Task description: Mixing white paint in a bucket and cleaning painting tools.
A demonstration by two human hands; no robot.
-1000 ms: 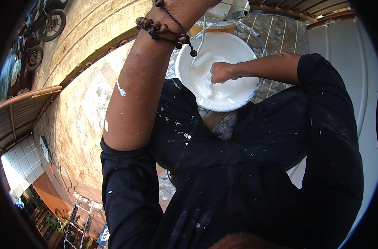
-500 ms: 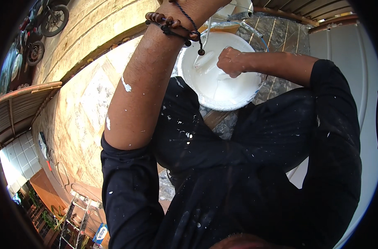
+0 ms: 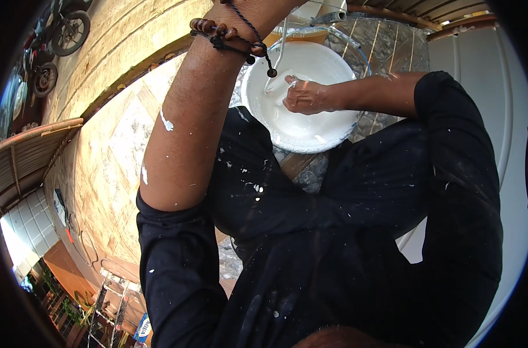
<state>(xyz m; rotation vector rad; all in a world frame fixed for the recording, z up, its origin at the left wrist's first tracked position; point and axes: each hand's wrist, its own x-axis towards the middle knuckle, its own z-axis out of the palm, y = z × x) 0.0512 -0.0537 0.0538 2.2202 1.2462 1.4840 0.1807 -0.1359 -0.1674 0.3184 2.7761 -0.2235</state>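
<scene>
A round white bucket (image 3: pixel 340 64) stands in front of my crossed legs, with white, paint-like liquid (image 3: pixel 307 124) in it. My right hand (image 3: pixel 304 97) is closed over the liquid, inside the rim, with white smears on its fingers. Whatever it grips, if anything, is hidden. A thin white-coated tube or rod (image 3: pixel 283 43) runs down into the bucket beside it. My left forearm (image 3: pixel 197 104), splashed with white and wearing a beaded bracelet (image 3: pixel 223 35), reaches past the bucket's left side. The left hand is cut off by the top edge.
A grey hose end (image 3: pixel 329 18) and a clear tube (image 3: pixel 357 46) lie behind the bucket. A pale panel (image 3: pixel 467 87) stands at the right. Patterned tiles (image 3: pixel 130 127) cover the floor on the left. Motorbikes (image 3: pixel 70 32) are parked far left, and a paint-spattered metal frame (image 3: pixel 110 301) is lower left.
My right hand has moved left across the bucket, nearer the tube, and turned slightly. My left arm and the whole scene have shifted a little to the left in view.
</scene>
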